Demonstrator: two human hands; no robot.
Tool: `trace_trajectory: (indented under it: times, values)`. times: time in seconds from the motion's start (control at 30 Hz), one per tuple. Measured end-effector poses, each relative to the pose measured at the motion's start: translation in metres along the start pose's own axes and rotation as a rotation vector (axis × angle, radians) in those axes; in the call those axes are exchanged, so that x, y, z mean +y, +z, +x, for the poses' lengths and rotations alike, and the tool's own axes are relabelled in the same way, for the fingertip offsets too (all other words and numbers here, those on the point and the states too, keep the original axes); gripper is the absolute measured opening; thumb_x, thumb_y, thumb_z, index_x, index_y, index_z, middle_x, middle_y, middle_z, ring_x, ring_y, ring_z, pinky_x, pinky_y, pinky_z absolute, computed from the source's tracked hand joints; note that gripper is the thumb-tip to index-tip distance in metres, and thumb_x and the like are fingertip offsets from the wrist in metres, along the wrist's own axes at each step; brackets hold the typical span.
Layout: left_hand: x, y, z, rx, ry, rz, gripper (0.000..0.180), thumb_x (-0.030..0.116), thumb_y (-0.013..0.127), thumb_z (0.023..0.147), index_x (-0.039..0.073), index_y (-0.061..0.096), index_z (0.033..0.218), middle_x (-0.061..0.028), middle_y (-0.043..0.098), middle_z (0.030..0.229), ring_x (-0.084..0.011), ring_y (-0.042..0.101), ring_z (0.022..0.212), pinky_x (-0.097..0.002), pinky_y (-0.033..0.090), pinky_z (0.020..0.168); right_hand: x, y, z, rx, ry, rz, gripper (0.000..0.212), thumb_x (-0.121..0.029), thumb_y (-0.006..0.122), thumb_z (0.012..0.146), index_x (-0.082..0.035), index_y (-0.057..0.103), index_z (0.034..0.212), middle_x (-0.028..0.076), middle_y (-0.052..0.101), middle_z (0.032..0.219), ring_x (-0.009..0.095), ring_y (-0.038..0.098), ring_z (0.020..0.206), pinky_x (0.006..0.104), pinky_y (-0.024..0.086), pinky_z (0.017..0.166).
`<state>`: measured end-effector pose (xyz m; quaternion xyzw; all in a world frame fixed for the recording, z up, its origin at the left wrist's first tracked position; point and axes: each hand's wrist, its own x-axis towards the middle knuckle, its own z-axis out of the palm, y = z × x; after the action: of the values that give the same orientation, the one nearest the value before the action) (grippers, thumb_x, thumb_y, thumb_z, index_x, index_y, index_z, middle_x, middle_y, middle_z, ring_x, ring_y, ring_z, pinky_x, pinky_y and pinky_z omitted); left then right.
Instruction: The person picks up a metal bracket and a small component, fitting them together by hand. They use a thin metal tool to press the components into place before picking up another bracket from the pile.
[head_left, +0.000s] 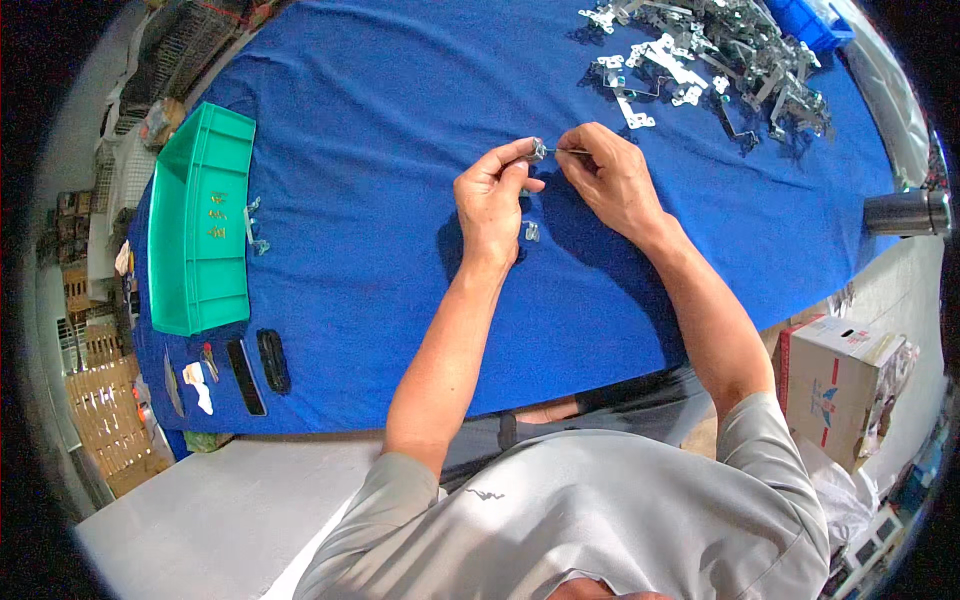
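Observation:
Over the middle of the cloth, my left hand pinches a small silvery metal bracket between thumb and fingertips. Just to its right, my right hand is closed on a thin metal rod that reaches the bracket; whether the two are joined is too small to tell. Another small metal piece lies on the cloth beside my left wrist. A tangled heap of metal brackets fills the far right, with a few loose ones at its near edge.
A blue cloth covers the table. At the left stands a green bin, with a metal bracket beside it. A phone and a black case lie near the front-left edge. A blue crate, dark cylinder and carton are at right.

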<state>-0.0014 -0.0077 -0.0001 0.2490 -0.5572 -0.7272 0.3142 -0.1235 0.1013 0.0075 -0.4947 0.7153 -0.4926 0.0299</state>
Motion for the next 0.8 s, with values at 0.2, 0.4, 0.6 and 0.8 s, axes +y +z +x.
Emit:
trace_trajectory:
  times: [0.2,0.4,0.6,0.8]
  values:
    - [-0.001,-0.002,0.000,0.024,-0.005,-0.006,0.023,-0.006,0.055,0.089,-0.003,0.072,0.105,-0.0108,0.071,0.099,-0.0124,0.065,0.078,-0.0245,0.057,0.064,0.000,0.000,0.000,-0.024,-0.007,-0.027,0.010,-0.011,0.065,0.086,-0.005,0.061,0.092,0.013,0.061,0.082,0.033,0.063,0.074,0.0405,0.050,0.064]
    - [-0.002,0.000,-0.001,0.025,0.008,-0.048,0.023,-0.007,0.054,0.089,-0.003,0.072,0.105,-0.0105,0.071,0.098,-0.0126,0.066,0.078,-0.0247,0.057,0.065,-0.001,-0.001,-0.001,-0.010,0.008,-0.073,0.009,-0.012,0.065,0.087,-0.004,0.062,0.090,0.013,0.062,0.082,0.032,0.063,0.075,0.0408,0.050,0.064]
    - [-0.003,-0.003,-0.001,0.012,0.000,-0.002,0.023,-0.006,0.056,0.090,-0.004,0.069,0.108,-0.0133,0.071,0.105,-0.0166,0.068,0.091,-0.0263,0.058,0.069,-0.006,0.000,-0.001,-0.005,0.086,-0.004,0.012,-0.015,0.066,0.088,-0.004,0.061,0.089,0.013,0.064,0.085,0.033,0.064,0.076,0.0415,0.050,0.063]
    - [-0.002,0.001,-0.001,0.027,0.028,0.013,0.024,-0.006,0.054,0.090,-0.002,0.072,0.106,-0.0101,0.071,0.099,-0.0120,0.065,0.077,-0.0257,0.058,0.066,0.004,0.000,-0.001,-0.062,0.018,-0.102,0.013,-0.015,0.065,0.088,-0.004,0.059,0.093,0.015,0.064,0.085,0.033,0.064,0.076,0.0424,0.050,0.064]
